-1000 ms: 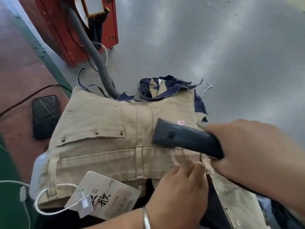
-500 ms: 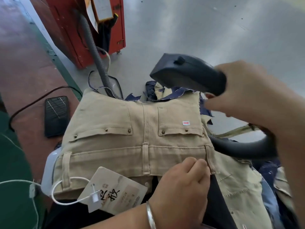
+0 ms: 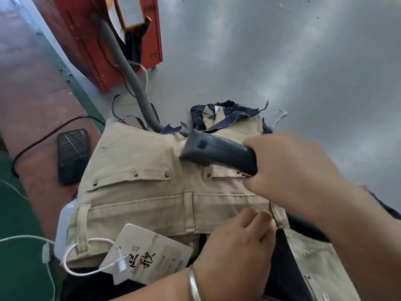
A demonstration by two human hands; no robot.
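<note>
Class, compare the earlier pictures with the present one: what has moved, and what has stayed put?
The right hand lifted the dark handheld tool off the khaki trousers, then brought it back down onto them, holding it throughout. The left hand kept holding the waistband; the hang tag stayed put.

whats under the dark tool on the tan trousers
The tan trousers: a riveted pocket flap shows below the dark tool. The tool and right hand cover the rest of that pocket.
</note>
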